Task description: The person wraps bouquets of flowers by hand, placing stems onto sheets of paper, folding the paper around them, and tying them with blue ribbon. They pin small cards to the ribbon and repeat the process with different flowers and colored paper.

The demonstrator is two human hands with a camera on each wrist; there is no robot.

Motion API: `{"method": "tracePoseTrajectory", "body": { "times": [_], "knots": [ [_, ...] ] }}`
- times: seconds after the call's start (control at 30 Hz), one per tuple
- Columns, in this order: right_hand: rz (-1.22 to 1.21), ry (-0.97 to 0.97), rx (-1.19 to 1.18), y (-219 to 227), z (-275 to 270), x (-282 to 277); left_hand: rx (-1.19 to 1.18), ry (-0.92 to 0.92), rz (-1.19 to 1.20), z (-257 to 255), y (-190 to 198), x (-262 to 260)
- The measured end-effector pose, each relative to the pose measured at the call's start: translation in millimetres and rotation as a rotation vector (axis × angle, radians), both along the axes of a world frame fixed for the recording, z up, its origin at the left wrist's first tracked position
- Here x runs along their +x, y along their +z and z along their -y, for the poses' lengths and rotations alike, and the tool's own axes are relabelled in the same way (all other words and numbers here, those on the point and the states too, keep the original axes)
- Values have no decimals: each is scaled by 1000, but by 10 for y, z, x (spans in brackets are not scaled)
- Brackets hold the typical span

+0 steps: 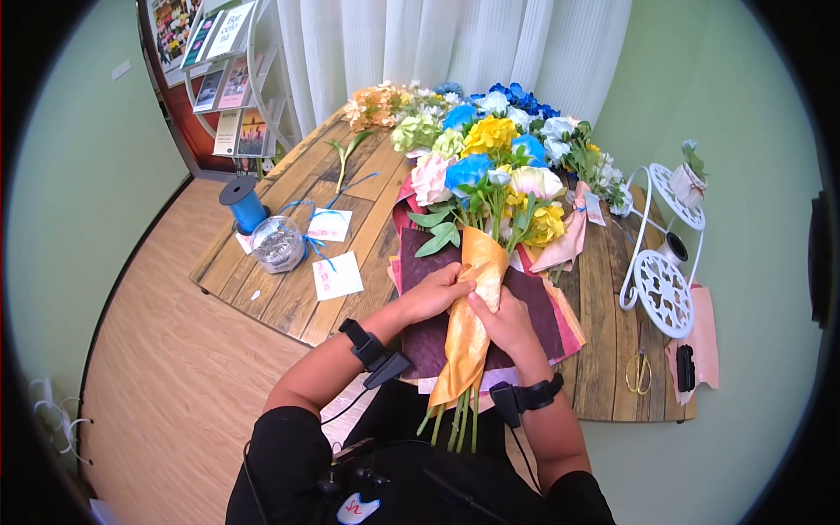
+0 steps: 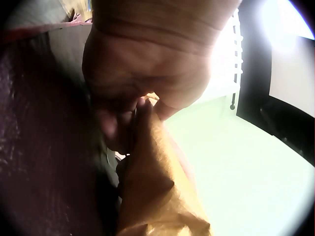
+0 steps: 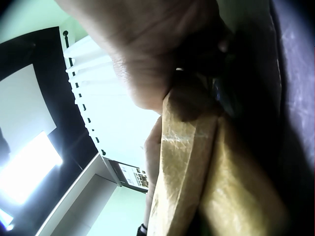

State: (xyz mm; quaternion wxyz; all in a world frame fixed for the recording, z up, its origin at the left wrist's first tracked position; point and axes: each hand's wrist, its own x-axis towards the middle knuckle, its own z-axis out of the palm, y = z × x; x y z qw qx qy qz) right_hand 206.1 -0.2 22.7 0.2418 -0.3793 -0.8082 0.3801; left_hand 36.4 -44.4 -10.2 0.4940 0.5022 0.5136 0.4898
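Note:
Orange-gold wrapping paper (image 1: 468,337) runs around the stems of a bouquet with blue, yellow, pink and white blooms (image 1: 490,175). My left hand (image 1: 430,296) grips the paper from the left and my right hand (image 1: 507,322) from the right, thumbs close together. Bare green stems (image 1: 458,427) stick out below the paper. Under the bouquet lie dark maroon sheets (image 1: 424,350). In the left wrist view the left hand (image 2: 147,69) pinches the gold paper (image 2: 157,191); in the right wrist view the right hand (image 3: 152,54) holds its folded edge (image 3: 182,162), fingertips in shadow.
On the table's left are a blue ribbon spool (image 1: 245,206), a clear jar (image 1: 278,244), cards (image 1: 338,276) and a loose stem (image 1: 343,162). To the right stand a white metal stand (image 1: 663,293), scissors (image 1: 640,374) and a black object (image 1: 685,367) on pink paper.

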Motion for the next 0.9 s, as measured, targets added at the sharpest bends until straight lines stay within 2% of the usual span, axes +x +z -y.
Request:
{"method": "tracePoseTrajectory", "body": {
  "times": [0.03, 0.1, 0.13, 0.2, 0.37, 0.43, 0.5, 0.63, 0.7, 0.83, 0.9],
  "knots": [
    [69, 2, 32, 12, 3, 6, -1, -1, 1, 6, -8, -10],
    [69, 30, 46, 49, 13, 10, 6, 51, -234, 27, 39, -24],
    [69, 58, 62, 77, 18, 13, 8, 50, -234, 76, 142, -3],
    [94, 90, 44, 180, 38, 51, 52, 144, -499, 180, 351, 43],
    [173, 152, 55, 450, 119, 93, 203, 248, -539, 298, 463, 159],
    [308, 77, 189, 511, 170, 80, 267, 286, -562, 326, 497, 197],
    [332, 75, 246, 542, 211, 76, 342, 288, -608, 359, 555, 233],
    [369, 98, 387, 536, 216, 108, 410, 247, -613, 376, 649, 215],
    [421, 121, 393, 569, 188, 130, 308, 210, -430, 357, 684, 189],
    [536, 205, 446, 759, 171, 154, 332, 197, -317, 278, 658, 112],
    [498, 186, 414, 888, 174, 143, 278, 172, -150, 235, 659, 86]
  ]
}}
